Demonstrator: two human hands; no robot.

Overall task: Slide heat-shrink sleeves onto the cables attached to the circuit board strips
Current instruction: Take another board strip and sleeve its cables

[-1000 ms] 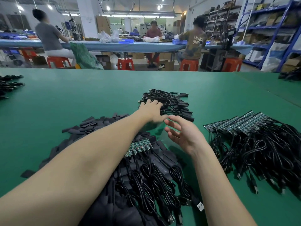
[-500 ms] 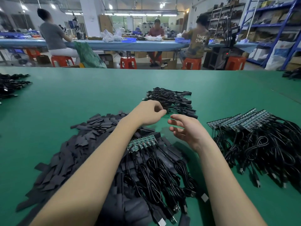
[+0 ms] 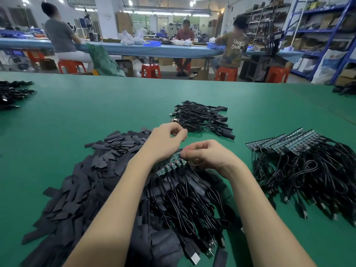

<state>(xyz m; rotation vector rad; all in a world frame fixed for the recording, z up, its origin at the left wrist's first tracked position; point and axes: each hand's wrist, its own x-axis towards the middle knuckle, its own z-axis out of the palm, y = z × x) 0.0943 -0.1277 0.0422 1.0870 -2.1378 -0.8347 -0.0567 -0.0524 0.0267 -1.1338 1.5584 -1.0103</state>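
I see a green table point(image 3: 96, 116) carrying a heap of black heat-shrink sleeves point(image 3: 81, 182) toward its near left edge, sleeved cables point(image 3: 202, 117) at centre, and circuit board strips point(image 3: 285, 141) with cables point(image 3: 317, 178) near the right edge.

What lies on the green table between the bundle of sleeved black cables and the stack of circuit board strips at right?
In the head view, only bare green table separates the sleeved black cable bundle from the circuit board strip stack.

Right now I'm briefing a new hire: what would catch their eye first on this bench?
The two hands at centre: the right hand pinches a green circuit board strip with black cables hanging toward the viewer. The left hand hovers curled above it. A big heap of black heat-shrink sleeves sprawls left, more strips wait right.
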